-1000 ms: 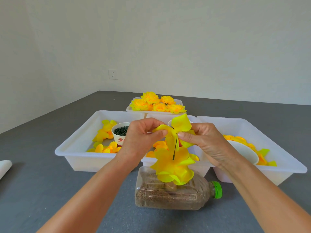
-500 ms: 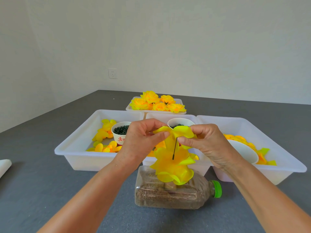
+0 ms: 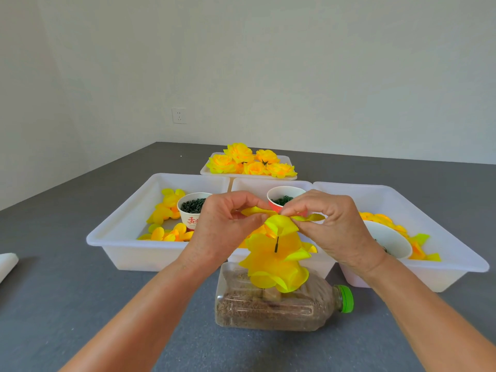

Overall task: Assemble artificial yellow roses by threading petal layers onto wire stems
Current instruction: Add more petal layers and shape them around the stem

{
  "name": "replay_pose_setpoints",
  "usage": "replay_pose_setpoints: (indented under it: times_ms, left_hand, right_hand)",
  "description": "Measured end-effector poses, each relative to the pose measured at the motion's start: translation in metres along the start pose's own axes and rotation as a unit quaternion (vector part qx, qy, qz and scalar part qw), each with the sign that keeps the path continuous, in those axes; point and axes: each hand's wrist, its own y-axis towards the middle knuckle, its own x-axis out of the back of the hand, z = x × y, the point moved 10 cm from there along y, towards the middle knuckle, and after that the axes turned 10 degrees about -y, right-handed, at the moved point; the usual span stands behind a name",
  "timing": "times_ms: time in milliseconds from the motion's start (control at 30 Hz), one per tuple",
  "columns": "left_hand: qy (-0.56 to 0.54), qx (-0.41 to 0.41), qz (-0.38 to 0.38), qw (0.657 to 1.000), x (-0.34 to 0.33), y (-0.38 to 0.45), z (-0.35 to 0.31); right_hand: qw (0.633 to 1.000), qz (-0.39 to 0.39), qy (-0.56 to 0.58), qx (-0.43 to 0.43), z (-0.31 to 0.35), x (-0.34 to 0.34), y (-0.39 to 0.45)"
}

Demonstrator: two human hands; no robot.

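Note:
A thin dark wire stem [image 3: 276, 245] stands upright out of a plastic bottle [image 3: 279, 304] that lies on its side, filled with brown grain. Several yellow petal layers [image 3: 273, 267] sit stacked low on the stem. Over the stem's top, my left hand [image 3: 222, 226] and my right hand [image 3: 332, 224] both pinch one more yellow petal layer [image 3: 281, 224], spread flat between their fingertips. The stem's tip is hidden under this layer.
Three white bins stand behind the bottle: the left bin [image 3: 120, 237] has loose petals and a paper cup of dark green pieces [image 3: 192, 210], the middle bin holds another cup [image 3: 284, 197], the right bin [image 3: 442, 267] holds petals and a white bowl [image 3: 389, 240]. A far tray [image 3: 284, 159] carries finished roses.
The petal layer, held upright a second ago, has been turned flat and lowered onto the top of the stem. Both hands have dropped slightly with it.

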Motion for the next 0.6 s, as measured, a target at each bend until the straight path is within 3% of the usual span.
replay_pose_setpoints:
  times_ms: [133, 233, 333, 433, 533, 600]
  left_hand:
    - [0.068, -0.027, -0.001, 0.997, 0.001, -0.001, -0.003]
    - [0.109, -0.038, -0.004, 0.993, 0.0, -0.005, -0.006]
    - [0.152, -0.081, -0.104, 0.98, 0.012, -0.023, -0.012]
    - [0.205, -0.203, -0.195, 0.938, 0.017, -0.058, -0.035]
    - [0.272, -0.303, -0.127, 0.904, -0.011, -0.084, -0.043]
    - [0.329, -0.306, -0.07, 0.891, -0.031, -0.09, -0.034]
  right_hand:
    - [0.994, 0.014, -0.089, 0.066, 0.011, -0.004, -0.002]
    - [0.995, 0.053, -0.075, 0.05, 0.005, -0.012, -0.005]
    - [0.998, 0.064, -0.019, -0.012, -0.007, -0.012, -0.008]
    - [0.995, 0.074, 0.012, -0.066, -0.016, -0.014, -0.009]
    - [0.992, 0.084, 0.024, -0.096, -0.019, -0.016, -0.01]
    - [0.99, 0.086, 0.033, -0.108, -0.02, -0.016, -0.011]
